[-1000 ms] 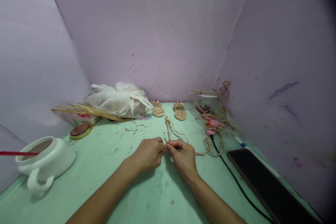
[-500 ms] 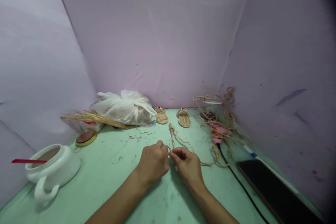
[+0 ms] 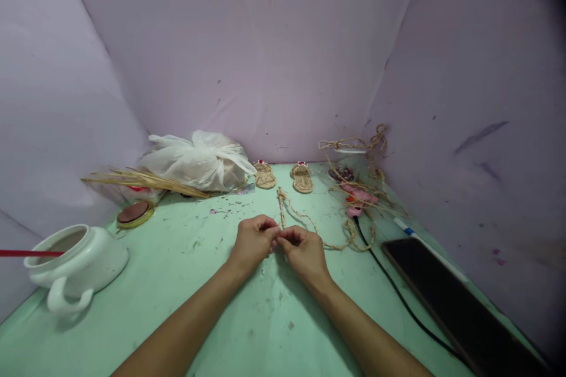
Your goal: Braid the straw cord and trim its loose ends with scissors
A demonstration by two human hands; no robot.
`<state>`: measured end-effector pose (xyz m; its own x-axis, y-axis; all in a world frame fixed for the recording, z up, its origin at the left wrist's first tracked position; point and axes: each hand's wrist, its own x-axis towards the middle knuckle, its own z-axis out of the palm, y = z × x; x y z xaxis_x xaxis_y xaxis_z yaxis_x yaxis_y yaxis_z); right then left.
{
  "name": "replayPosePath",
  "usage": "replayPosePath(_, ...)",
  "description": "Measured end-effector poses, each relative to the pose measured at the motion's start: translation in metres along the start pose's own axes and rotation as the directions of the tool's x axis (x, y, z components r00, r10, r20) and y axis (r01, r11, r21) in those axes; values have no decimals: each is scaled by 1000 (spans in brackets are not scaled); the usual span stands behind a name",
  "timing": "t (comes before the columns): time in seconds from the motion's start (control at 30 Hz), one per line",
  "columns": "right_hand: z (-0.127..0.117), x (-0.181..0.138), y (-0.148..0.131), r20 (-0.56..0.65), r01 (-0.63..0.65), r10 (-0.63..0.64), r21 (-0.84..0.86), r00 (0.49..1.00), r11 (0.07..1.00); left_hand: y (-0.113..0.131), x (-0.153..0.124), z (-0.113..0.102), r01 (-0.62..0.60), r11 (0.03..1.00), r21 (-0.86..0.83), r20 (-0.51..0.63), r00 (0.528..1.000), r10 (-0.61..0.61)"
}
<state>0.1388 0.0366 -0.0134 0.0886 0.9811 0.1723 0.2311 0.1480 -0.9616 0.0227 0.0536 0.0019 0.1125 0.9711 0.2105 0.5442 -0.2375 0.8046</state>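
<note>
In the head view, my left hand [image 3: 253, 242] and my right hand [image 3: 305, 252] meet at the middle of the table, thumbs and forefingers pinched together. Between them they grip the near end of a short straw braid [image 3: 282, 206], which points away from me; the fingers hide that end. A thin twisted straw cord [image 3: 305, 217] runs from the braid's far end, curving right past my right hand. Just beyond lie two small woven straw sandals, the left one [image 3: 265, 178] and the right one [image 3: 303, 180], each with red and white trim.
A white plastic bag [image 3: 198, 162] and a bundle of dry straw [image 3: 145, 180] lie back left. Nearer are a round tin [image 3: 134, 212] and a white pot [image 3: 91, 259] holding a red stick. Tangled cord, a pink tool [image 3: 359, 195] with black cable and a phone [image 3: 442, 294] lie right.
The camera has tipped down slightly, so everything sits higher in view. My left hand has turned from a fist-like pose, and its thumb and forefinger now pinch close against my right fingertips.
</note>
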Motion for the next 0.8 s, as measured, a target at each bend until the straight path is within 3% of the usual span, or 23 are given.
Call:
replayPosePath(0.27,0,0,-1,-52,4,-2,38,999,999,-1,1,-5,-24,995,-98,7,1000,24)
replayPosePath(0.57,-1,0,1,-103,-18,26,73,994,997,2,-2,-6,-134,991,-27,0,991,134)
replayPosePath(0.8,-2,-1,1,-59,33,-29,61,998,998,1,-6,-6,-195,981,-16,60,979,195)
